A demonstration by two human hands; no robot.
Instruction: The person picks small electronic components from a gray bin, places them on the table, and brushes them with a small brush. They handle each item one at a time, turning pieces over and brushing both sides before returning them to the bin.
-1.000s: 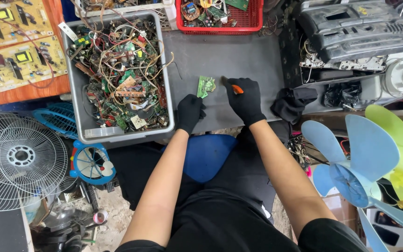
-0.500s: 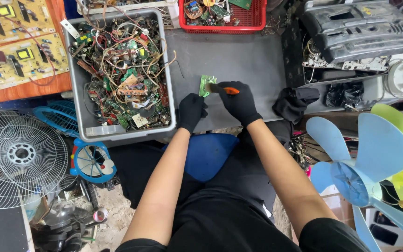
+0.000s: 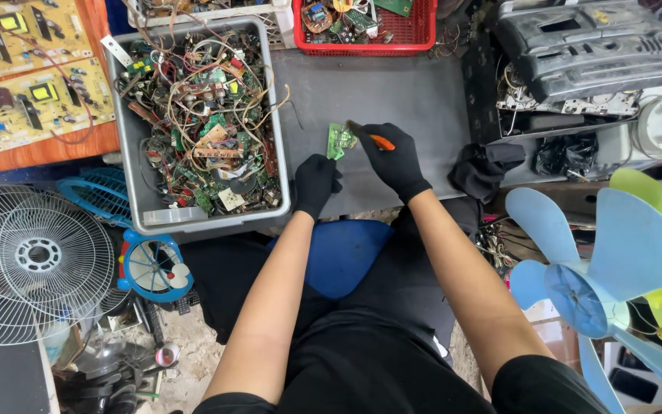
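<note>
right hand [image 3: 394,157] shifted left onto green board [image 3: 339,141] | grip pinching orange-handled tool [image 3: 381,142] | left hand [image 3: 316,182] fisted, empty

We see both our bare forearms reaching forward, roughly parallel, with black gloves on both hands. Our left hand [image 3: 316,184] is curled into a loose fist, knuckles up. Our right hand [image 3: 394,159] sits a little further forward (angled inward toward the left), its fingers pinched together at the tips.
</note>
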